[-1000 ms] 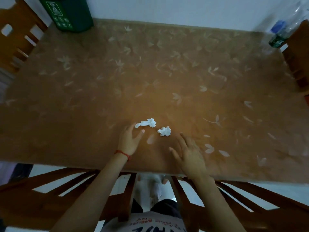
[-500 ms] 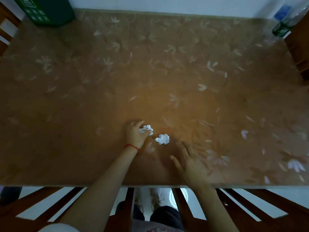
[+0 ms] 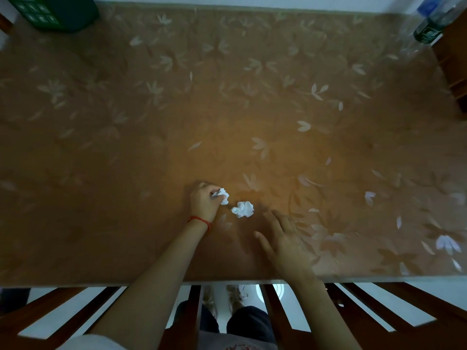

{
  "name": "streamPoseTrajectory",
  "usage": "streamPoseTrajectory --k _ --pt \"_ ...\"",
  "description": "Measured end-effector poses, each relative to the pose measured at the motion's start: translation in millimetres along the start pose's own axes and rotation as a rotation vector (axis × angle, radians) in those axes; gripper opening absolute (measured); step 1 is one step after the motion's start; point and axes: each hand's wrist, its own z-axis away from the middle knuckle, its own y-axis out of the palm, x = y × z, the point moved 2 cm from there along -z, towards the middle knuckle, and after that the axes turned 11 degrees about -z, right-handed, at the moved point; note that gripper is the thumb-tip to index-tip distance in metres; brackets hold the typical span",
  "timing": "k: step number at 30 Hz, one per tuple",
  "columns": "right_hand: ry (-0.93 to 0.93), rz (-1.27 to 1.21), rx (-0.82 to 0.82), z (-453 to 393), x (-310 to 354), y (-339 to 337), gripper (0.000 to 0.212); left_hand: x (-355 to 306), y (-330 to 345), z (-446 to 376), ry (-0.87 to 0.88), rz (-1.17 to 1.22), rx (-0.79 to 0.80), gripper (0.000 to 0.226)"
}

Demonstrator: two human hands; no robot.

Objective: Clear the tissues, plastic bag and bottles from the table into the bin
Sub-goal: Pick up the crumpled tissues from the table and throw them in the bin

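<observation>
Now the brown, flower-patterned surface [image 3: 177,109] stretches almost bare, with the green bin [image 3: 54,13] at its far left corner and the bottles [image 3: 434,24] at the far right, both well away from the action. Near the front edge the left hand [image 3: 203,202] has closed on one crumpled tissue [image 3: 223,195], pinching it between thumb and fingers, where a second ago that hand was only reaching for it, open. So the first pickup looks made, with the long carry to the bin yet to come. The right hand [image 3: 284,242] lies open and flat, holding nothing, much as before. The second tissue [image 3: 243,209] sits untouched between the two hands.
</observation>
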Motion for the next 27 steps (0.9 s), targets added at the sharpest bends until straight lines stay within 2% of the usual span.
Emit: streamPoseTrajectory --k 4,9,13,20,24,27 --pt "-0.011 -0.012 -0.012 -3 4 1 0.063 5 -2 0 -0.027 0.064 -0.023 0.01" --pt "0.026 -0.133 0.025 -15 10 8 0.049 11 -14 9 -0.06 0.2 -0.007 0.003" --pt "0.114 -0.293 0.018 -31 10 26 0.053 10 -33 23 -0.111 0.318 -0.025 0.015" --pt "0.115 -0.271 -0.007 -51 18 47 0.058 20 -51 44 -0.214 0.366 -0.079 0.005" --pt "0.083 -0.209 -0.053 -57 18 54 0.041 23 -56 53 -0.251 0.401 -0.087 0.009" --pt "0.092 -0.262 -0.063 -61 16 58 0.032 25 -59 60 -0.268 0.409 -0.099 0.007"
